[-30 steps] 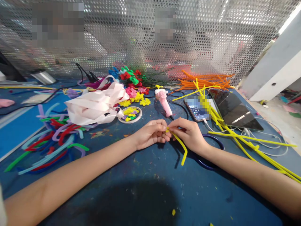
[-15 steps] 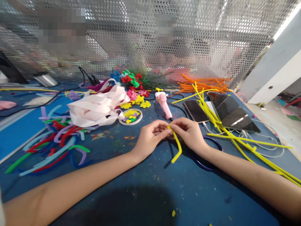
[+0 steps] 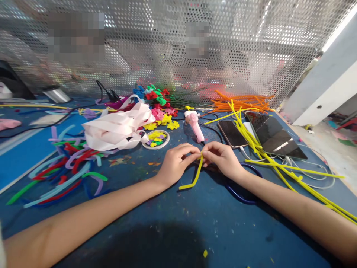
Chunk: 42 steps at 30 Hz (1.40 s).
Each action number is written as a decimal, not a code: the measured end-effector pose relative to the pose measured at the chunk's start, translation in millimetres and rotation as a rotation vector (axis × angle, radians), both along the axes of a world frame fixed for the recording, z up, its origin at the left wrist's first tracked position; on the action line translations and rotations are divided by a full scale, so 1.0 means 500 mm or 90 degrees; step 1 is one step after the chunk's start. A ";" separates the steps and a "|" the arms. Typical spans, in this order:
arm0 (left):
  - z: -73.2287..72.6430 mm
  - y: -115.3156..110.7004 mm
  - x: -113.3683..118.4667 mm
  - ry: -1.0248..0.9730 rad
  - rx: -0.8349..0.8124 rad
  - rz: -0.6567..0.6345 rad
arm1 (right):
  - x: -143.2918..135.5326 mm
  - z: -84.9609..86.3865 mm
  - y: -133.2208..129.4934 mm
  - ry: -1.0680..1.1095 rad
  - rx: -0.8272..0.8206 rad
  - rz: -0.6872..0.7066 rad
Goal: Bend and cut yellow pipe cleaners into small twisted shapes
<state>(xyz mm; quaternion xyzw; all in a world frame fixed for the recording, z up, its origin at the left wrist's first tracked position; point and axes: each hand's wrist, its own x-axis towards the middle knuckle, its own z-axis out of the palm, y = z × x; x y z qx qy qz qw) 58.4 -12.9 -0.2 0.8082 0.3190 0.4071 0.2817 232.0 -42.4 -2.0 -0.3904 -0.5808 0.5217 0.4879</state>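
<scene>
1. Bent yellow fuzzy stem (image 3: 198, 173): free end has swung toward wearer's left; held above blue tabletop (image 3: 237, 230).
2. Left hand (image 3: 173, 165), right hand (image 3: 225, 160): fingertips closed, both pinching its upper end.
3. Black-screened phone (image 3: 232, 134): lit earlier, dark now.

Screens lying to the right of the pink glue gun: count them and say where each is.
2: the phone, nearest the glue gun, and the tablet, farther right, past the yellow strips. Another could be hidden under them.
</scene>
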 end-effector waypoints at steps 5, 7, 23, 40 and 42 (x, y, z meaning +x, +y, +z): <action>-0.003 0.004 0.001 -0.040 -0.094 0.009 | -0.003 -0.005 0.004 0.035 -0.031 0.006; -0.005 0.002 0.004 -0.075 -0.144 0.020 | -0.004 -0.005 0.006 0.046 -0.045 0.022; -0.006 0.032 -0.004 -0.144 -0.232 -0.217 | 0.014 0.009 0.004 0.011 -0.121 0.201; -0.001 0.021 0.003 -0.146 -0.295 -0.140 | 0.004 0.003 -0.002 -0.033 -0.083 0.076; 0.002 0.019 0.004 -0.121 -0.248 -0.108 | 0.000 0.004 -0.007 -0.088 -0.033 0.021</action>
